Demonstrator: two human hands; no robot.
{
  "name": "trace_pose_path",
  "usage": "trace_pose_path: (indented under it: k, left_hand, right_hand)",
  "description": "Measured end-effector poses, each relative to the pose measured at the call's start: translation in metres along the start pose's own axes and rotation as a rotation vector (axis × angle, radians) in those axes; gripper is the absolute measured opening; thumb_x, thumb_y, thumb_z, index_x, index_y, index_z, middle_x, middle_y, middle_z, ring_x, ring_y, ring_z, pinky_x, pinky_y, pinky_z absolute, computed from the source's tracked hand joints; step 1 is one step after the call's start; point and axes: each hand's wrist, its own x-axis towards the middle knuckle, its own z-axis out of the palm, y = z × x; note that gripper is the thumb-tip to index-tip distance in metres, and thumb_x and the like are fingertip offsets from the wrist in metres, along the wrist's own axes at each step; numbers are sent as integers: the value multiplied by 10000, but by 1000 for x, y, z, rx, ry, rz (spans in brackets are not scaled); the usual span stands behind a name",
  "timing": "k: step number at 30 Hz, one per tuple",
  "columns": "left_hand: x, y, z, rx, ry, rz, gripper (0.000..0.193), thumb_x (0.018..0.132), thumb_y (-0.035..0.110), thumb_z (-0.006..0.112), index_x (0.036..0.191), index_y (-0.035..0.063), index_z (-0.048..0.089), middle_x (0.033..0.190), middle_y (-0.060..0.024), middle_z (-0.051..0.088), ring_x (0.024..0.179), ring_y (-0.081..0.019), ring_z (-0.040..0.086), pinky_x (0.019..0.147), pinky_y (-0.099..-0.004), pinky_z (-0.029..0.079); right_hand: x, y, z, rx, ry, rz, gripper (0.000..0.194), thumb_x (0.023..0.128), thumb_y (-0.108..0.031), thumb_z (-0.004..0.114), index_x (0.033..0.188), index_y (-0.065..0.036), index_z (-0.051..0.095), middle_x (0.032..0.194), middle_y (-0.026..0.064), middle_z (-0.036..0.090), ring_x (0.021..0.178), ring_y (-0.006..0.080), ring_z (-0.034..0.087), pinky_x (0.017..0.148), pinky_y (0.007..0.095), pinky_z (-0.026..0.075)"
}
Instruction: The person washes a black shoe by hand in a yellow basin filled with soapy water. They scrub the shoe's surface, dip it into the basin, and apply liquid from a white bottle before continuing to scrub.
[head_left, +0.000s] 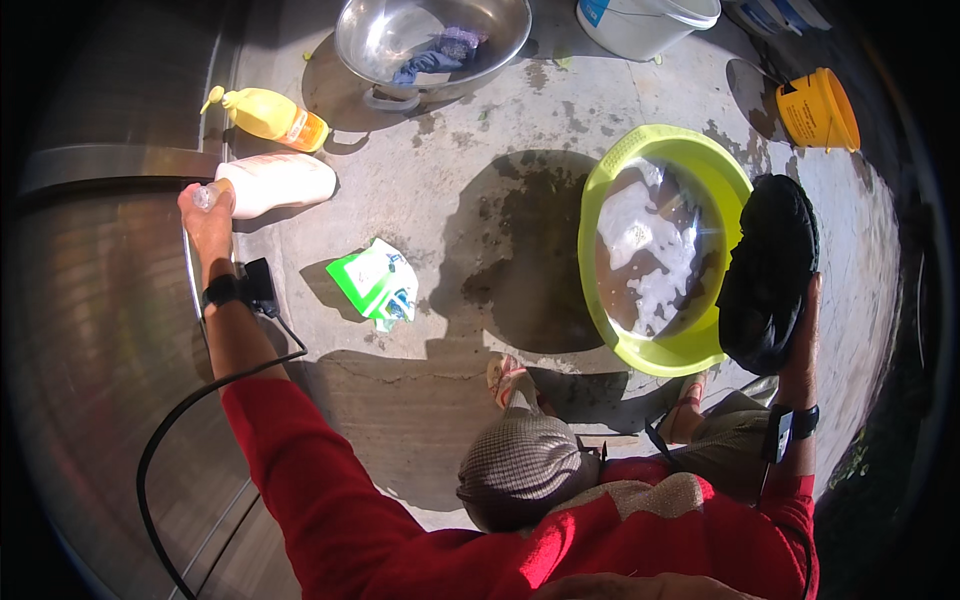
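At the left, my left hand (206, 214) has its fingers around the neck of a pale pink plastic bottle (277, 180) with a clear cap. My right hand (806, 337) holds a black shoe (771, 274) upright over the right rim of a lime-green basin (590, 247). The basin contains brownish water with white suds (637, 232). A yellow pump bottle (274, 118) rests just beyond the pink one. Between the basin and the bottles, a crumpled green and white packet (375, 283) sits on the concrete.
A steel bowl (435, 91) with wet cloths (427, 64) stands at the top. Beyond the green basin are a white bucket (637, 34) and a small yellow bucket (814, 112). A metal surface (112, 300) borders the left side, and a black cable (150, 435) loops beside my left arm.
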Motion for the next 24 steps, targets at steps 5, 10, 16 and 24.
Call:
trace_pose_path:
  k: [5,10,16,24]
  left_hand:
    - [6,-14,-14,106,-4,81,649,796,163,832,1351,0,539,1230,-175,656,1113,-277,654,1014,-377,499]
    - [13,-12,-26,190,-181,111,649,793,190,826,1353,17,547,1233,-179,652,1127,-289,650,1011,-386,500]
    - [-9,2,4,357,-27,195,685,806,263,838,1390,100,519,1282,-256,594,1174,-423,615,1019,-476,492]
    - [-12,11,9,524,1,226,733,826,329,832,1427,142,456,1294,-268,565,1139,-474,624,971,-520,513]
  right_hand:
    - [-4,-1,4,31,-12,24,681,1075,-510,503,1497,24,461,1396,128,589,1236,202,594,1099,344,466]
    - [2,1,0,32,-58,17,709,1067,-536,499,1537,-8,443,1475,94,574,1298,197,581,1142,358,435]
    - [3,2,-1,30,-44,29,703,1068,-536,495,1539,-17,440,1477,96,576,1296,210,589,1142,364,443]
    - [0,-1,6,47,-126,47,707,1064,-548,492,1533,-20,450,1460,98,589,1275,211,603,1122,366,465]
